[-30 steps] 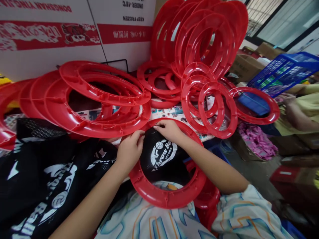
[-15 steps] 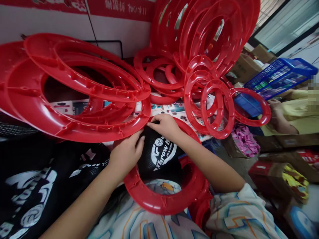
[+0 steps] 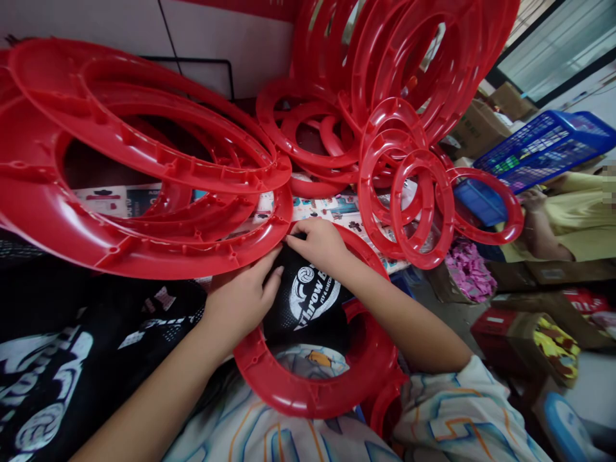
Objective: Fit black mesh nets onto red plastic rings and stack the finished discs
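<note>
A red plastic ring (image 3: 312,399) rests against my shirt, with a black mesh cloth (image 3: 308,327) spanning part of its opening. White "Throw Ball" lettering and a ball emblem are printed on the cloth. At the ring's far rim my right hand (image 3: 318,245) pinches the cloth edge, thumb and fingers closed. Just left of it, my left hand (image 3: 243,295) grips the cloth and rim, its thumb lying over the cloth; its fingertips are partly hidden. More printed black cloth (image 3: 110,321) lies by my left forearm.
Large red rings (image 3: 163,256) are stacked at the left, close over my left hand. Smaller red rings (image 3: 423,208) and upright large ones stand beyond. A blue basket (image 3: 539,144) is near a person in yellow (image 3: 572,218) at right. Boxes (image 3: 510,340) hold pink and yellow pieces.
The view has tipped down and shifted, so the left stack looks nearer. Both hands stay at the ring's far rim, with the left hand shifted slightly. The ring and cloth have hardly moved.
</note>
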A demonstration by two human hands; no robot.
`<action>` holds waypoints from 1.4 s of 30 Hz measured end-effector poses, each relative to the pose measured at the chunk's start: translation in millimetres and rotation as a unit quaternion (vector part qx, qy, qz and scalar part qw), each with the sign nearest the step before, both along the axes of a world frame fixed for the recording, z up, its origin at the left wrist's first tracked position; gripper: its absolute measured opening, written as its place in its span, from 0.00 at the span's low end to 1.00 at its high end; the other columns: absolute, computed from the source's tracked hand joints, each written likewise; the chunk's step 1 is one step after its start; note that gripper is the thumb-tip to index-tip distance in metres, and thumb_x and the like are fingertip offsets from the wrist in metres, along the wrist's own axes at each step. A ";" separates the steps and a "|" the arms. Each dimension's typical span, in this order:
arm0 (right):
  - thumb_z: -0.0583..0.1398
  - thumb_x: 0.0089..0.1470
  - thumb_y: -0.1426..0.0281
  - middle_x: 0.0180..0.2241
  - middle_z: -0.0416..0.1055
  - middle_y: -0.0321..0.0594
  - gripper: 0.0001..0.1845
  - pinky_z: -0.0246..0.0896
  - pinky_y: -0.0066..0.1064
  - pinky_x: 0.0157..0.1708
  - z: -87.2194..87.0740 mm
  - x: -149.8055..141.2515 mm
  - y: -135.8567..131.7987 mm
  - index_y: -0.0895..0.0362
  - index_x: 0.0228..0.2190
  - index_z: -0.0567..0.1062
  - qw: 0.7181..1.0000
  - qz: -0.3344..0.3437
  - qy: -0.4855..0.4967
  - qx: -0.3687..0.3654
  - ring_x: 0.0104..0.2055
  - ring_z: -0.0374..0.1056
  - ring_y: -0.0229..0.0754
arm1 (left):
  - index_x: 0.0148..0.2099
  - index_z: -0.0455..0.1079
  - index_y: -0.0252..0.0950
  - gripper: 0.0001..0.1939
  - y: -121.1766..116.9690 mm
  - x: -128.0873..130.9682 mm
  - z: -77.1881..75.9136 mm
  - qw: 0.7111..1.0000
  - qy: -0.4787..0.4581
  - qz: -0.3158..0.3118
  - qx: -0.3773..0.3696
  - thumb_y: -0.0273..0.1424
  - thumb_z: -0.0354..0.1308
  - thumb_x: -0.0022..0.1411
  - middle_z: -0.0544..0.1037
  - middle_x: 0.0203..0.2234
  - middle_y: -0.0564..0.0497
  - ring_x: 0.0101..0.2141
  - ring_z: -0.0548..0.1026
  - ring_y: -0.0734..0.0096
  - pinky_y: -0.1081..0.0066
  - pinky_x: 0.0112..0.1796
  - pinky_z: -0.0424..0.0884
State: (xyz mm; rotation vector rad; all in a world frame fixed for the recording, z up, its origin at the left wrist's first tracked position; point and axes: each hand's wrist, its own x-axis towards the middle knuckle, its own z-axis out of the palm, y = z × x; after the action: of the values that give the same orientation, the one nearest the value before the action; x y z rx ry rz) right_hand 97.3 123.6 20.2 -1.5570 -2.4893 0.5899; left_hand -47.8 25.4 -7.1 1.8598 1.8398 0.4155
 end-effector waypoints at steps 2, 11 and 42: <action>0.60 0.56 0.69 0.31 0.78 0.39 0.09 0.56 0.28 0.36 -0.2 -1.1 0.2 0.58 0.28 0.78 1.000 -0.001 0.002 -0.003 0.34 0.69 0.39 | 0.65 0.59 0.42 0.27 0.2 0.0 -0.4 1.000 0.012 -0.004 0.012 0.41 0.38 0.68 0.73 0.56 0.43 0.51 0.75 0.53 0.57 0.49 0.71; 0.59 0.55 0.69 0.32 0.78 0.40 0.09 0.56 0.30 0.33 -1.1 -6.4 -1.1 0.57 0.29 0.78 0.999 -0.021 -0.031 0.013 0.35 0.70 0.41 | 0.67 0.55 0.41 0.28 2.0 0.9 -0.1 0.999 0.029 -0.014 0.027 0.40 0.37 0.68 0.72 0.57 0.42 0.54 0.73 0.53 0.56 0.51 0.70; 0.57 0.60 0.68 0.34 0.76 0.43 0.11 0.57 0.30 0.39 11.8 8.0 7.5 0.59 0.32 0.79 0.995 -0.004 -0.097 0.012 0.37 0.68 0.41 | 0.66 0.57 0.42 0.28 -0.6 -0.8 -1.2 1.000 -0.011 -0.006 0.008 0.42 0.40 0.68 0.74 0.56 0.44 0.52 0.74 0.56 0.57 0.53 0.68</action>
State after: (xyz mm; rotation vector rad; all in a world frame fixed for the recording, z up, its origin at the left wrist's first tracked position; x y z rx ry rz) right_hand 105.3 131.1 32.1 -1.6892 -2.6144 0.4246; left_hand -48.6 24.7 -8.3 1.8697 1.8142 0.4465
